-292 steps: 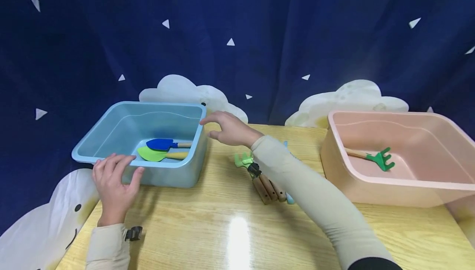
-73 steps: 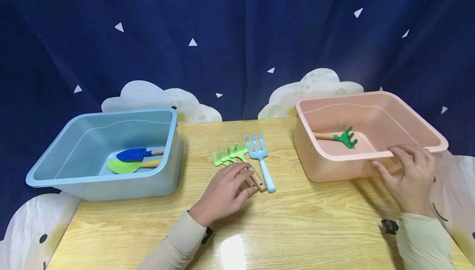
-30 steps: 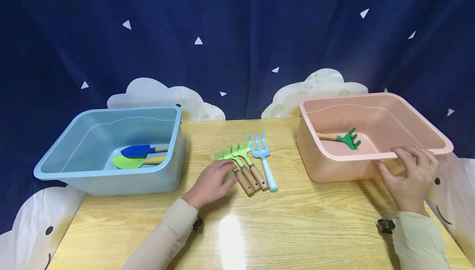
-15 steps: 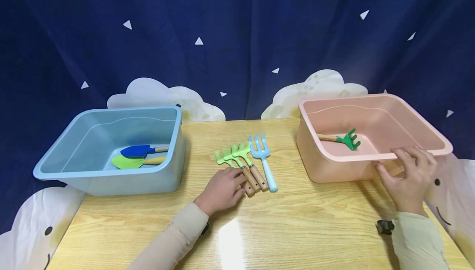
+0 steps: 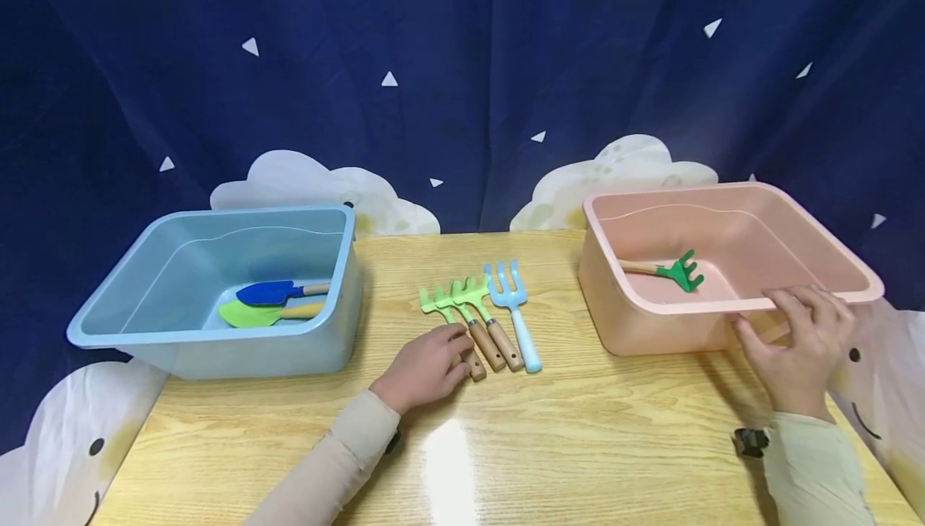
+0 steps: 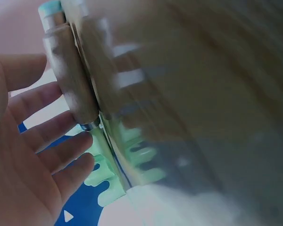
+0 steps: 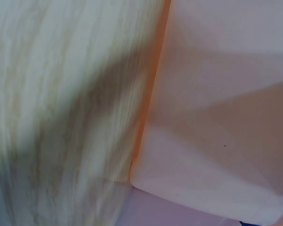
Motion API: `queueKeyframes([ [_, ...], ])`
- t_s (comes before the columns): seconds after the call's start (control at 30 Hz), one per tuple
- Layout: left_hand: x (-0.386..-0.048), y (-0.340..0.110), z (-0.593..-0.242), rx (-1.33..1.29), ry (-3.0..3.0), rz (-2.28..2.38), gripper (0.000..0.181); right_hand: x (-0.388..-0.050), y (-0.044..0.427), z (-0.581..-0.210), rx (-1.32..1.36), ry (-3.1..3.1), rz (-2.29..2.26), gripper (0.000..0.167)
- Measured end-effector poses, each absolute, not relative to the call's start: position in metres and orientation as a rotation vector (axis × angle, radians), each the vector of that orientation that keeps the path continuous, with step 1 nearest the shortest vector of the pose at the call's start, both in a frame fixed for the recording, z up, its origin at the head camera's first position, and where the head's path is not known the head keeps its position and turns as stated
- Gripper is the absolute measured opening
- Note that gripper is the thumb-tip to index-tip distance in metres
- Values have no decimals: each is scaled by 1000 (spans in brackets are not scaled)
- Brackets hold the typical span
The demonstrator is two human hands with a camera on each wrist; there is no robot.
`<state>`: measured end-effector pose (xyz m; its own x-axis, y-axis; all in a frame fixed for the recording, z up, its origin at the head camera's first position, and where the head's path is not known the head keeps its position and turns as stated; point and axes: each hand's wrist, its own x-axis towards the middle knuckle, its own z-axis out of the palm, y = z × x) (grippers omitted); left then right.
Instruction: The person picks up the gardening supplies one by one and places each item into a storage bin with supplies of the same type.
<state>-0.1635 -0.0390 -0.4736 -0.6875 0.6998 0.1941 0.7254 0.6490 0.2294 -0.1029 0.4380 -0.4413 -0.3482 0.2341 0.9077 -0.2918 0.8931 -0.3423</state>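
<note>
In the head view, my left hand (image 5: 426, 367) is over the wooden handle of the leftmost light-green hand rake (image 5: 473, 363). The left wrist view shows my fingers (image 6: 52, 129) loosely spread with their tips against a wooden handle (image 6: 70, 70); no curl round it shows. To the right lie two similar rakes (image 5: 486, 341) and a light-blue hand fork (image 5: 522, 329). My right hand (image 5: 802, 341) holds the near rim of the pink tub (image 5: 686, 307), fingers over the rim and thumb outside below it. The right wrist view shows no hand.
The pink tub contains a green hand rake (image 5: 679, 271). On the left stands a blue tub (image 5: 217, 337) with a blue trowel (image 5: 267, 293) and a lime-green trowel (image 5: 249, 315). Both tubs stand on a wooden table (image 5: 578, 430) before a dark-blue curtain (image 5: 462, 68).
Earlier, my right hand was by the blue tub and my left in front of it. My left hand has since come to the rakes, and the leftmost handle has shifted slightly left. My right hand stays on the pink rim.
</note>
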Motion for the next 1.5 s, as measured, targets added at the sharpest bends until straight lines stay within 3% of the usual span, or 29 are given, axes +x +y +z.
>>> queueKeyframes([
  [0.33,-176,-36,-476,-1112,-2829,-553,22,-100,436,-440,34,-1868,545,68],
  [0.73,-186,-49,-468,-779,-2960,-555,11,-94,415,-424,29,-1884,561,71],
  [0.9,-192,-56,-465,-596,-3069,-581,31,-94,417,-425,21,-1892,556,71],
  [1.03,-200,-60,-467,-516,-3107,-606,33,-94,419,-426,20,-1898,548,73],
  [1.27,-207,-66,-469,-527,-3113,-704,35,-92,419,-427,26,-1904,557,74],
  [1.5,-211,-73,-464,-585,-3206,-766,57,-92,417,-424,17,-1916,552,77],
])
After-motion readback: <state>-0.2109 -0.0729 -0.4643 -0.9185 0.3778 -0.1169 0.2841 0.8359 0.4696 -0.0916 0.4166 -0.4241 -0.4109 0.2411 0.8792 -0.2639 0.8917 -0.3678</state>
